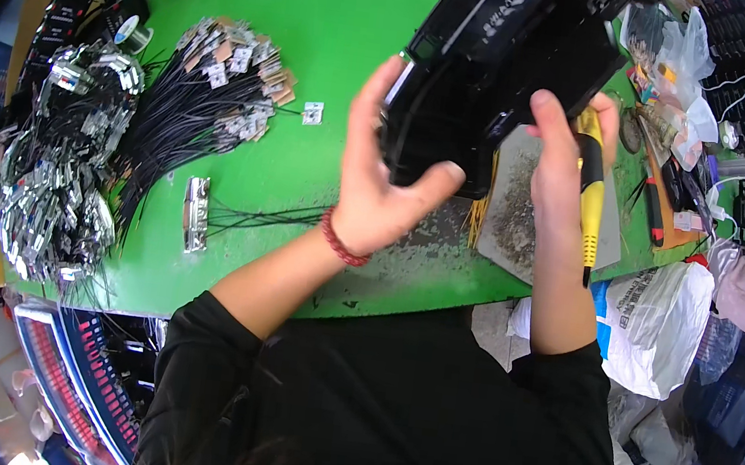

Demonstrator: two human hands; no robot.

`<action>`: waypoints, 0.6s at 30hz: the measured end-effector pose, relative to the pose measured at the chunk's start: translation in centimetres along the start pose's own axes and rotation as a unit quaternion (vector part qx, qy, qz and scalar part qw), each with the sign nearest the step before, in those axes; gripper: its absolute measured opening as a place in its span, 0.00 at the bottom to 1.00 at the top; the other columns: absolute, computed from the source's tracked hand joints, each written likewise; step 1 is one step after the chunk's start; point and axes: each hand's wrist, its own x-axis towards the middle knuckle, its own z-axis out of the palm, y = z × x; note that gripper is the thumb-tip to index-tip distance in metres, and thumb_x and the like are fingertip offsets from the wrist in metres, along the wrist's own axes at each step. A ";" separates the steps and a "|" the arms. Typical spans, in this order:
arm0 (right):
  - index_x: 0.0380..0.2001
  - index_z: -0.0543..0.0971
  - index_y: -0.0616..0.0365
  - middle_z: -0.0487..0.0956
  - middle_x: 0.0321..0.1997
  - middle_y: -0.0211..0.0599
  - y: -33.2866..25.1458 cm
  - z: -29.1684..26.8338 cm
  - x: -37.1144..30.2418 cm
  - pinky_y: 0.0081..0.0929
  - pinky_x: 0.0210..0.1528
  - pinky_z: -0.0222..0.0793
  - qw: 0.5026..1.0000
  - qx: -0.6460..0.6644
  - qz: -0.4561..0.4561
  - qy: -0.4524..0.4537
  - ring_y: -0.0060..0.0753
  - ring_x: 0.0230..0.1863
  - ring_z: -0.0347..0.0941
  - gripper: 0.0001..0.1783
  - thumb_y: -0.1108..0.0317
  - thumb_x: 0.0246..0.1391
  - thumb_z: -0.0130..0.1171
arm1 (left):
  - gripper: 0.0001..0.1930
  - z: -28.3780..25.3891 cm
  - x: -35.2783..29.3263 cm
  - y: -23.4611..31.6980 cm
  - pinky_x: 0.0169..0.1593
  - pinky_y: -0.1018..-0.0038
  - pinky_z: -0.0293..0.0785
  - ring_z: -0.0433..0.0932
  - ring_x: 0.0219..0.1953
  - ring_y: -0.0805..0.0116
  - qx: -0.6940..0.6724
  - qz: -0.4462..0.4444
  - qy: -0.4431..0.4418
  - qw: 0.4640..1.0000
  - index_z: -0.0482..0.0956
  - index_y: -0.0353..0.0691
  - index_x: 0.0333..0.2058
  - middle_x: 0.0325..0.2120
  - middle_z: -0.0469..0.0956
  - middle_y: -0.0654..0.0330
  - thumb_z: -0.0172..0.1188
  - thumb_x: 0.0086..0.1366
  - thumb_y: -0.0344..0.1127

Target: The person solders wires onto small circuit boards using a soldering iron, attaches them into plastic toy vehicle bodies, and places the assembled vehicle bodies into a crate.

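A glossy black plastic housing [465, 86], long and box-like, is held tilted above the far middle of the green table. My left hand [391, 160] grips its near left corner, thumb on the near face and fingers along the left edge. My right hand [563, 154] is at the housing's right side, its thumb by the edge. A yellow soldering iron [591, 204] with a black grip sits between that thumb and the fingers, its cord end pointing down toward me; its tip is hidden. Beneath lies a grey tray [599, 246] with dark crumbs.
Black wires with small square boards [235, 67] are heaped at the left, beside a pile of shiny metal strips [62, 185]. A solder spool [133, 36] stands behind. One strip with wires [196, 216] lies nearer. Pliers [653, 206] and plastic bags [681, 66] crowd the right.
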 end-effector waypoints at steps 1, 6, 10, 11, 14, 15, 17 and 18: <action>0.40 0.72 0.56 0.72 0.29 0.23 0.3 -0.7 -0.8 0.16 0.31 0.69 0.999 -0.037 -0.009 -0.033 0.16 0.27 0.68 0.21 0.65 0.46 0.72 | 0.45 -1.5 0.5 0.4 0.63 0.66 0.61 0.65 0.60 0.61 0.096 0.052 0.004 0.994 0.51 0.32 0.64 0.58 0.62 0.48 0.66 0.48 0.25; 0.44 0.71 0.59 0.80 0.45 0.48 -0.5 -4.4 -3.5 0.22 0.38 0.74 0.997 0.018 -0.070 0.006 0.26 0.38 0.78 0.18 0.76 0.52 0.64 | 0.42 -8.7 0.7 3.4 0.63 0.65 0.60 0.66 0.58 0.60 0.325 0.101 -0.002 0.940 0.65 0.37 0.60 0.56 0.68 0.53 0.69 0.42 0.32; 0.45 0.76 0.54 0.79 0.53 0.40 -3.6 -0.7 -2.5 0.30 0.51 0.70 0.868 -0.179 -0.417 -0.199 0.40 0.52 0.74 0.23 0.78 0.42 0.67 | 0.39 -10.8 -1.3 5.9 0.50 0.70 0.73 0.68 0.55 0.59 0.416 0.045 -0.071 0.905 0.69 0.46 0.59 0.52 0.71 0.52 0.66 0.42 0.32; 0.44 0.78 0.51 0.78 0.53 0.38 -4.1 1.2 -2.3 0.35 0.53 0.69 0.822 -0.247 -0.454 -0.239 0.43 0.56 0.71 0.23 0.74 0.39 0.67 | 0.39 -11.8 -1.5 6.1 0.48 0.71 0.74 0.68 0.54 0.58 0.429 0.051 -0.090 0.897 0.69 0.47 0.59 0.51 0.71 0.52 0.67 0.42 0.32; 0.41 0.76 0.49 0.80 0.44 0.36 -2.9 4.2 -1.4 0.39 0.51 0.69 0.769 -0.279 -0.518 -0.249 0.43 0.53 0.73 0.22 0.71 0.38 0.66 | 0.39 -12.3 -1.8 5.3 0.51 0.69 0.72 0.68 0.54 0.55 0.463 0.056 -0.132 0.875 0.70 0.48 0.59 0.50 0.69 0.47 0.67 0.42 0.32; 0.40 0.76 0.48 0.80 0.39 0.34 -1.6 4.5 -0.7 0.37 0.47 0.71 0.763 -0.275 -0.517 -0.273 0.42 0.47 0.76 0.20 0.71 0.40 0.64 | 0.40 -12.5 -1.5 4.8 0.55 0.68 0.70 0.68 0.54 0.53 0.456 0.042 -0.143 0.877 0.69 0.48 0.59 0.51 0.68 0.44 0.67 0.42 0.33; 0.37 0.76 0.45 0.79 0.27 0.32 1.4 4.6 -0.7 0.32 0.36 0.74 0.761 -0.300 -0.488 -0.306 0.39 0.34 0.79 0.14 0.71 0.44 0.59 | 0.41 -12.8 -0.9 4.8 0.61 0.65 0.64 0.68 0.56 0.54 0.436 -0.039 -0.152 0.886 0.67 0.46 0.60 0.54 0.69 0.50 0.67 0.42 0.33; 0.36 0.75 0.44 0.78 0.27 0.34 1.7 5.0 -0.8 0.31 0.35 0.74 0.748 -0.300 -0.514 -0.292 0.38 0.34 0.79 0.13 0.71 0.44 0.59 | 0.41 -12.9 -0.6 4.6 0.61 0.63 0.64 0.66 0.59 0.52 0.474 0.020 -0.170 0.864 0.67 0.46 0.61 0.56 0.67 0.49 0.69 0.42 0.35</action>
